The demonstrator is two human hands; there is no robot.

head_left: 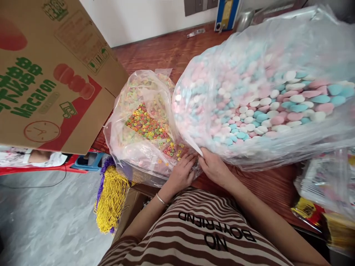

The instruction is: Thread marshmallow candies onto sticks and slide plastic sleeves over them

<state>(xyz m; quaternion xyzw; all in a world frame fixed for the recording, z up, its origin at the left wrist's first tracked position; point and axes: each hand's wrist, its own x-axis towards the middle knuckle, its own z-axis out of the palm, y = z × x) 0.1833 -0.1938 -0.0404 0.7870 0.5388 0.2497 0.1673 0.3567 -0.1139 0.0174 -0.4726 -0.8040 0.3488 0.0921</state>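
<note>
— While we look down at the wooden table (266,184), where do our hands sit?

— Both meet at the near edge, between the two clear sacks. Our left hand (181,173), with a thin bracelet (161,200) on the wrist, rests on the plastic of the smaller bag of coloured ring candies (146,125), fingers curled down onto the film. Our right hand (213,168) pinches a white corner of plastic right where the big bag of pink, blue and white round candies (263,99) sags toward us.

— How far along does the work look?

— Early, we judge. Both sacks look full or nearly so, the ring candies piled inside their bag, whose mouth gapes upward. Nothing is poured out on the table and we see no small packs filled.

— And what is around us?

— A Macaron carton (50,74) leans at the left, yellow and purple bead strings (112,199) hang off the table edge below it, and printed packets (324,184) lie at the right.
</note>
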